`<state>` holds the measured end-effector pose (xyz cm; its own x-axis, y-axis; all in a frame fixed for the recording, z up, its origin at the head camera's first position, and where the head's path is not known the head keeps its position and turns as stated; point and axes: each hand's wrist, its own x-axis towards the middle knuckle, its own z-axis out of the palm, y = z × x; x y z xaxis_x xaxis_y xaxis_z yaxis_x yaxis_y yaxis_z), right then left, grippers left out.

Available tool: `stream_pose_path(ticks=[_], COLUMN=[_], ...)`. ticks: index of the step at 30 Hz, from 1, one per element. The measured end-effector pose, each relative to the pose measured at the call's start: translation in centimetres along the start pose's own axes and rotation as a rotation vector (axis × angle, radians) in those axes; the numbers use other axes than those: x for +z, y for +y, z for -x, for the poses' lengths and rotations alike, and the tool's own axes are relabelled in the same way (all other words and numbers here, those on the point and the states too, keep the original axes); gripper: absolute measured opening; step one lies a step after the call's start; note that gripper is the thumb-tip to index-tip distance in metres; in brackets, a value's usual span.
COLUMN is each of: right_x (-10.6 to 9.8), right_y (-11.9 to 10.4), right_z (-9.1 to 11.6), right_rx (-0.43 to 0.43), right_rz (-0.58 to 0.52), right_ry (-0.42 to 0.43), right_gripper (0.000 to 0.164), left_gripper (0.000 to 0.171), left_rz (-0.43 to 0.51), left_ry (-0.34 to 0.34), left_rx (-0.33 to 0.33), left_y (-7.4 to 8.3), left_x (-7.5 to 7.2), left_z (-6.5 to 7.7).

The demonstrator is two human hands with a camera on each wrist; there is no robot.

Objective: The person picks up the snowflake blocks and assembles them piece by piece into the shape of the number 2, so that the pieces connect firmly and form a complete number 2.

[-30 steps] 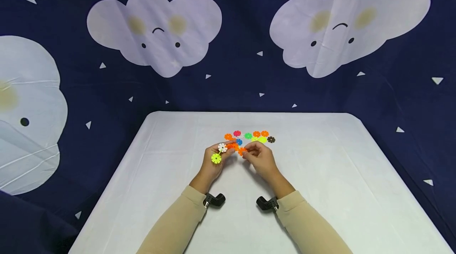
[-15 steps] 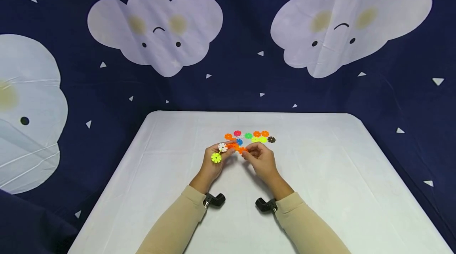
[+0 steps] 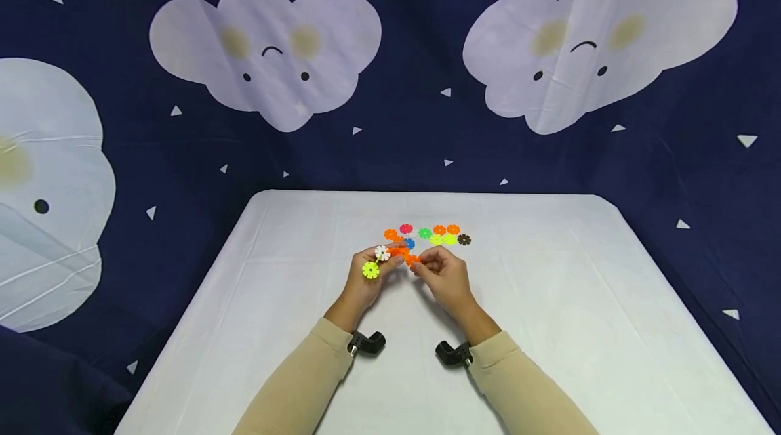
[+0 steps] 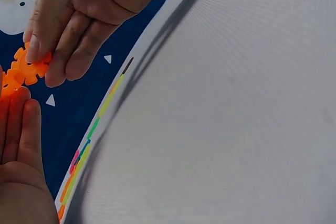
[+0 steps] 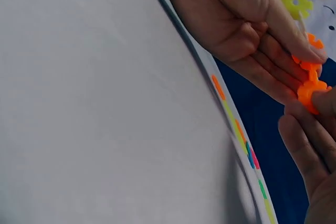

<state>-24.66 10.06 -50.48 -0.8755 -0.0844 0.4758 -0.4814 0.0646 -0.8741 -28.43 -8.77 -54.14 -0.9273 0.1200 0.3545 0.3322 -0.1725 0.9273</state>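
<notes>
My left hand [image 3: 363, 280] grips a joined string of notched, flower-shaped plastic discs. A yellow-green disc [image 3: 370, 270] and a white disc [image 3: 382, 253] stick out over the back of that hand, and orange discs [image 3: 401, 253] come out past its thumb. With thumb and fingers, my right hand [image 3: 451, 280] pinches an orange disc [image 3: 414, 261] at the string's right end. In the right wrist view that orange disc [image 5: 310, 97] meets the one under my left thumb. From the left wrist, two orange discs [image 4: 30, 71] overlap between the hands.
Loose discs lie on the white table [image 3: 518, 320] beyond the hands: a pink disc [image 3: 406, 228], a green disc [image 3: 425, 233], a blue disc [image 3: 410, 243], a dark disc [image 3: 464, 240], and several orange and yellow ones. A dark blue cloud-printed curtain [image 3: 421, 150] hangs behind the table.
My right hand has shifted slightly left, bringing its orange disc closer against the orange discs by the left thumb. The left hand stays nearly still.
</notes>
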Motion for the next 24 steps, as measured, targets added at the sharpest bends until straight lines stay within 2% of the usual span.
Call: stream_pose_path(ticks=[2,8,12,16,19,24], right_x=[0.2,1.1,1.6,1.9,2.1,2.6], right_y=[-0.3,-1.3,-1.6,-1.5,-1.4,-0.4], right_z=[0.1,0.5,0.7,0.8,0.9,1.1], right_rx=[-0.032,-0.054,-0.077,-0.142,-0.191,-0.212], right_rz=[0.014,0.057,0.096,0.15,0.194,0.225], right_ry=[0.02,0.093,0.139,0.176,0.214,0.254], right_gripper=[0.014,0.013,0.014,0.015,0.016,0.017], left_gripper=[0.027,0.027,0.025,0.023,0.025,0.028], left_rz=[0.0,0.02,0.003,0.011,0.056,0.122], left_ry=[0.003,0.04,0.041,0.043,0.039,0.024], left_rx=[-0.001,-0.016,-0.017,-0.03,-0.045,-0.057], left_y=[0.1,0.0,0.2,0.4,0.5,0.4], left_x=[0.0,0.1,0.1,0.2,0.3,0.4], left_z=[0.0,-0.2,-0.2,-0.2,-0.2,0.1])
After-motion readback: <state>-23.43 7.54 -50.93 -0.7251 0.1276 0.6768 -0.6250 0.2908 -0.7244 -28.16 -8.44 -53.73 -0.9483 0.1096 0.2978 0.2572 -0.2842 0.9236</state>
